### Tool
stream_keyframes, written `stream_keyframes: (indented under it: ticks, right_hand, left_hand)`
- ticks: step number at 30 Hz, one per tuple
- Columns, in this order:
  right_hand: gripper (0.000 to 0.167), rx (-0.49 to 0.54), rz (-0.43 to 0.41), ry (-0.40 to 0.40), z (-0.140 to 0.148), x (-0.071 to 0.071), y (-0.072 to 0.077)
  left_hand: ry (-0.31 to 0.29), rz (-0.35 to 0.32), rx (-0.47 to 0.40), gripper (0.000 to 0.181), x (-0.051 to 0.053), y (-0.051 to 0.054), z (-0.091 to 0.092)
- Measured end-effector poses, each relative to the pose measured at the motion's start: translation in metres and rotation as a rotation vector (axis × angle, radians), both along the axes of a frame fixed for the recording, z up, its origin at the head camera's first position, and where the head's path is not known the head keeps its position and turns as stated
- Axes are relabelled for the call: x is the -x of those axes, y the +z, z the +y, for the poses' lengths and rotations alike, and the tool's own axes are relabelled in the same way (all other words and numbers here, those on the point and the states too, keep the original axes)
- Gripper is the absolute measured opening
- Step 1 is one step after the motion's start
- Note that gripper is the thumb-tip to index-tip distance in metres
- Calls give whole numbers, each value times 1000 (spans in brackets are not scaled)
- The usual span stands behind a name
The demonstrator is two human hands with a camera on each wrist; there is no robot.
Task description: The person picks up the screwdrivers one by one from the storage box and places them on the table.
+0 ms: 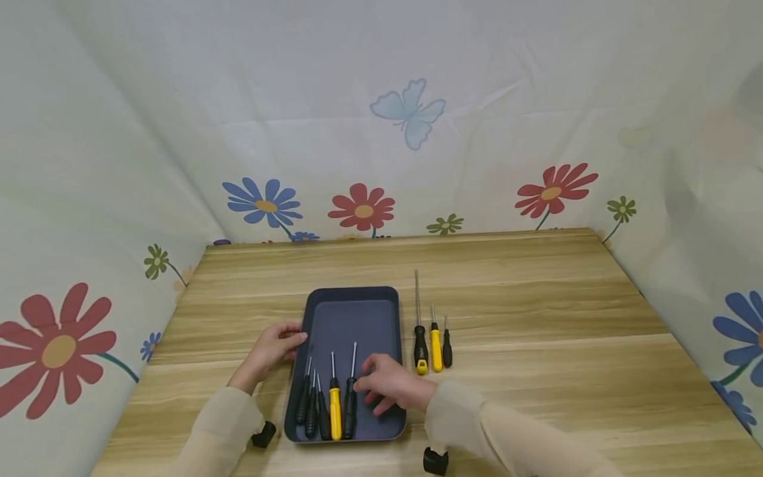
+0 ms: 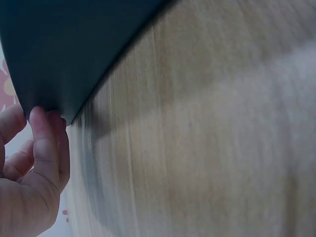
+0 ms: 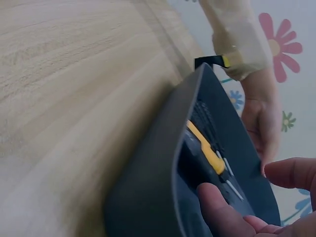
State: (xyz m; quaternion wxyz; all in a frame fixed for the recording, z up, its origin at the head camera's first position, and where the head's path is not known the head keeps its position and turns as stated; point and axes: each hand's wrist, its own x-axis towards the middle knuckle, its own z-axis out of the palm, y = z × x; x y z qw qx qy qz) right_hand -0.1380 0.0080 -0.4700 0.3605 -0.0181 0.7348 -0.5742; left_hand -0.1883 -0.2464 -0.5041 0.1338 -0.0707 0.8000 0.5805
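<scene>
A dark shallow tray (image 1: 357, 318) lies on the table. Its near half holds several screwdrivers: black-handled ones at the left, a yellow-handled screwdriver (image 1: 336, 411), and a black-handled screwdriver (image 1: 350, 411) at the right of the row. My left hand (image 1: 273, 348) holds the tray's left rim, its fingers against the outer wall (image 2: 64, 59). Over the tray, my right hand (image 1: 390, 384) is beside the rightmost black handle. Its thumb and fingers stand apart in the right wrist view, with nothing seen between them; whether a fingertip touches the handle is unclear.
Right of the tray, three screwdrivers lie side by side on the wooden table (image 1: 536, 397): a long black-and-yellow one (image 1: 420, 348), a yellow-handled one (image 1: 436, 350) and a small black one (image 1: 447, 350). A flower-printed curtain (image 1: 477, 165) surrounds the table's back and sides.
</scene>
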Motion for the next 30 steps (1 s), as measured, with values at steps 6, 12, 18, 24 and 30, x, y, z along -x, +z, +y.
stream_keyframes:
  ticks: [6,12,18,24,30]
  right_hand:
    - [29,-29,-18,2,-9,-7,-6]
    - [26,-74,1,12,-13,-9,-12]
    - [24,-97,31,16,-16,-8,-13]
    - [24,-130,73,23,-18,-7,-13]
    - [26,-154,122,28,-22,-7,-16]
  left_hand:
    - [2,-9,-8,43,-2,0,1]
    - [3,-13,-7,42,-3,-1,1]
    - [-1,-10,-11,43,-2,0,1]
    - [-1,-8,-3,44,-1,1,1]
    - [3,-11,-9,43,-1,2,1]
